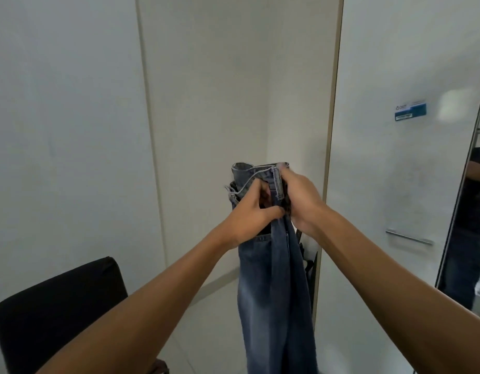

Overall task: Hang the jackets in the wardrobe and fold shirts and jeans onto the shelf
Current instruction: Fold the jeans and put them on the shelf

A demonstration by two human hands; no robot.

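Observation:
A pair of blue jeans (276, 298) hangs straight down in front of me, held up at the waistband. My left hand (249, 214) grips the waistband from the left, fingers curled into the denim. Close beside it, my right hand (301, 201) clutches the waistband from the right. The legs hang together, folded lengthwise, and run out of the bottom of the view. No shelf, jacket or shirt is visible.
White wardrobe panels (206, 103) fill the view ahead. An open white door (390, 171) with a blue label and a metal handle (409, 237) stands on the right, beside a mirror (471, 211). A black chair back (60, 311) sits at lower left.

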